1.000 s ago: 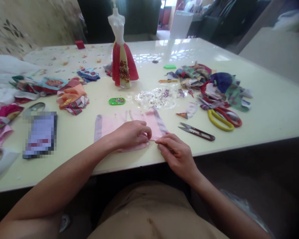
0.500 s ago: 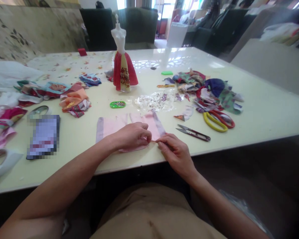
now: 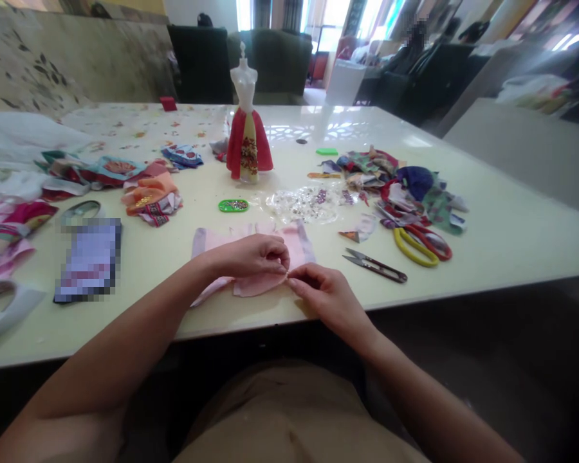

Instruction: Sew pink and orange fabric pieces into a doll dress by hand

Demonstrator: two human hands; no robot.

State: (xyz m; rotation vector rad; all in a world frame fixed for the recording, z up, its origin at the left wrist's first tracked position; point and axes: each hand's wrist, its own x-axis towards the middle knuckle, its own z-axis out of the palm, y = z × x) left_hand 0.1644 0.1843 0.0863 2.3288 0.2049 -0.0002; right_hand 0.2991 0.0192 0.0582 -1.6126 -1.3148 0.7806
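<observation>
A pink cloth piece (image 3: 257,285) with greyish-lilac side strips lies near the table's front edge. My left hand (image 3: 265,254) reaches across it, fingers curled and pinching at its lower right edge. Thumb and fingertips of my right hand (image 3: 324,288) are closed on the same edge, close beside the left fingertips. Whether a pin or needle is between them is too small to tell. Right of the hands lie thread snips (image 3: 376,265) with blades pointing left. Part of the cloth is hidden under my left hand and forearm.
A small dress form (image 3: 249,138) in a red and gold skirt stands behind a green tray (image 3: 233,206) and a clear bag of beads (image 3: 299,204). Scissors (image 3: 417,247) and fabric scraps (image 3: 371,166) lie right. A phone-like object (image 3: 89,260) and tape roll (image 3: 83,211) lie left.
My right hand has shifted slightly left along the cloth edge, closer to my left fingertips. The cloth's near edge now shows folded out below them. The camera view has tilted a little.
</observation>
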